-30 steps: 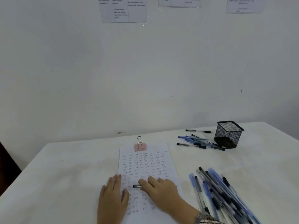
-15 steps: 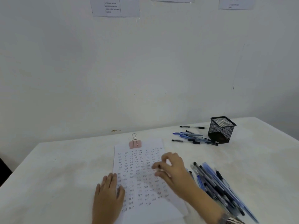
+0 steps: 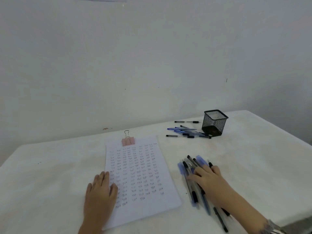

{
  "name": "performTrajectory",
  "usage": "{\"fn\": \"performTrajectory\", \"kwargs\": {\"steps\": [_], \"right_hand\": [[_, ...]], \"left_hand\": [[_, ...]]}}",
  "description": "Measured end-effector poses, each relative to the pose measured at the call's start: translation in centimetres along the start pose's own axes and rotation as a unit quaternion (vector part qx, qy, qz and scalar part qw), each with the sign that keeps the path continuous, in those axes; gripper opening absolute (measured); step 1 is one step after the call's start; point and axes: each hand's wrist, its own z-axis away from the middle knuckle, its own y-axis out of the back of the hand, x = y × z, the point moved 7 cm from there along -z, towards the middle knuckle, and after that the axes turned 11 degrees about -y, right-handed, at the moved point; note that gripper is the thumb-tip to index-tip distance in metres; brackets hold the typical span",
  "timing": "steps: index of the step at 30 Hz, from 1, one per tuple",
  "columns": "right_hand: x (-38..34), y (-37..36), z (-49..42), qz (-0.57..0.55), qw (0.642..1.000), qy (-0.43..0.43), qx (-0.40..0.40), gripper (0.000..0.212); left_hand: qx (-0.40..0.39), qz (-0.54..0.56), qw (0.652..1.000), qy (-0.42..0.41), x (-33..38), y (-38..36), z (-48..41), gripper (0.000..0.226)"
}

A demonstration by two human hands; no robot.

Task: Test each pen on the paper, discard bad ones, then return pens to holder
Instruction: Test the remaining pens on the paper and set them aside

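Two hands are down at the near edge of the table [image 3: 50, 174]. The left hand [image 3: 101, 188] lies flat on the left margin of the paper [image 3: 140, 174], fingers straight and together, pinning the sheet. The right hand [image 3: 207, 179] reaches forward from the lower right, wrist low. Its fingers are spread fairly straight across the near pile of pens [image 3: 190, 163], touching them and not visibly curled round any one.

These pens look light, stiff and smooth-barrelled, so they will likely roll and slide against each other. A pinch at mid-barrel or on the dark grip section should lift one free without dragging its neighbours.

Rows of small handwritten test marks fill most of the sheet, leaving bare space near its bottom edge. A pink binder clip [image 3: 128, 141] holds its far edge.

Farther back on the right, a second group of pens [image 3: 185, 132] lies loose on the table, just beside the black mesh holder [image 3: 214, 123]. It stands upright and looks empty. Behind it rises a plain white wall [image 3: 152, 56].
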Motion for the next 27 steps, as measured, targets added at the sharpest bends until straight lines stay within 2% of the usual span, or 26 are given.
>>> {"fn": "performTrajectory", "kwargs": {"steps": [2, 3, 5, 6, 7, 9, 12, 14, 17, 20, 22, 25, 27], "right_hand": [[0.6, -0.3, 0.2, 0.030, 0.997, -0.040, -0.052, 0.065], [0.3, 0.2, 0.2, 0.040, 0.997, -0.041, -0.055, 0.066], [-0.5, 1.6, 0.2, 0.016, 0.997, -0.020, -0.067, 0.056], [-0.4, 1.6, 0.1, -0.005, 0.994, -0.024, -0.103, 0.054], [-0.2, 1.7, -0.1, -0.026, 0.989, -0.038, -0.140, 0.052], [0.4, 2.4, -1.6, -0.070, 0.982, -0.070, -0.161, 0.043], [2.9, 2.4, -6.1, -0.131, 0.972, -0.129, -0.146, 0.033], [5.0, 1.3, -10.0, -0.163, 0.966, -0.162, -0.115, 0.031], [7.3, -0.1, -14.8, -0.173, 0.959, -0.212, -0.075, 0.033], [8.4, -1.5, -17.6, -0.123, 0.966, -0.218, -0.072, 0.033], [8.9, -2.6, -18.7, -0.109, 0.967, -0.215, -0.087, 0.031], [9.2, -3.8, -19.9, -0.086, 0.972, -0.197, -0.092, 0.028], [9.4, -4.0, -20.4, -0.084, 0.976, -0.184, -0.082, 0.026]], "left_hand": [[-0.002, -0.004, 1.000, -0.002, 0.0, 0.0, -0.1, 0.090], [-0.007, -0.005, 1.000, 0.000, 0.0, -0.1, -0.1, 0.091], [-0.010, -0.006, 1.000, 0.001, 0.0, -0.1, -0.1, 0.093], [-0.008, -0.007, 1.000, 0.001, 0.0, -0.1, -0.1, 0.093], [-0.012, -0.009, 1.000, 0.003, 0.0, -0.1, -0.1, 0.093], [-0.020, -0.003, 1.000, 0.011, 0.0, -0.1, -0.1, 0.091], [-0.018, 0.012, 0.999, 0.023, 0.0, -0.1, -0.2, 0.076], [-0.024, 0.005, 0.999, 0.025, -0.1, -0.3, -0.1, 0.075], [-0.032, -0.015, 0.999, 0.029, 0.1, -0.3, -0.5, 0.091], [-0.059, -0.049, 0.996, 0.032, 0.0, -0.6, -0.8, 0.105], [-0.063, -0.066, 0.996, 0.026, 0.0, -0.6, -1.0, 0.097], [-0.140, -0.087, 0.986, 0.024, -0.5, -1.2, -0.7, 0.060], [-0.136, -0.098, 0.985, 0.034, -0.6, -1.4, -0.5, 0.054]]}}
